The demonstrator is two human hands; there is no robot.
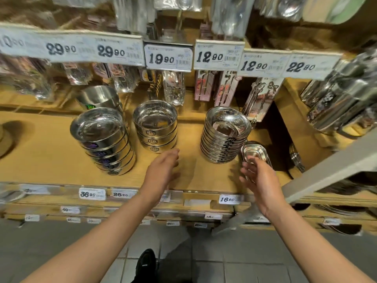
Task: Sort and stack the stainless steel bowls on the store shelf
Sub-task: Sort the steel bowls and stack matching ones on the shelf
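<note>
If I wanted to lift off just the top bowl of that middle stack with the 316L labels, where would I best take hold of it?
Probably by the rim of the top bowl, coming down from above with fingers inside and thumb outside. It sits nested in the 316L stack, so its wall is partly buried and only the upper band and open mouth are free. The left hand is nearest, open.

Bowl stacks [155,127] on the shelf: four
Bowls in the centre "316L" stack: three
Small oval dishes [254,153], right of frame: one stack
Hands [163,168]: two
Large upper price tags [168,57]: seven
</note>
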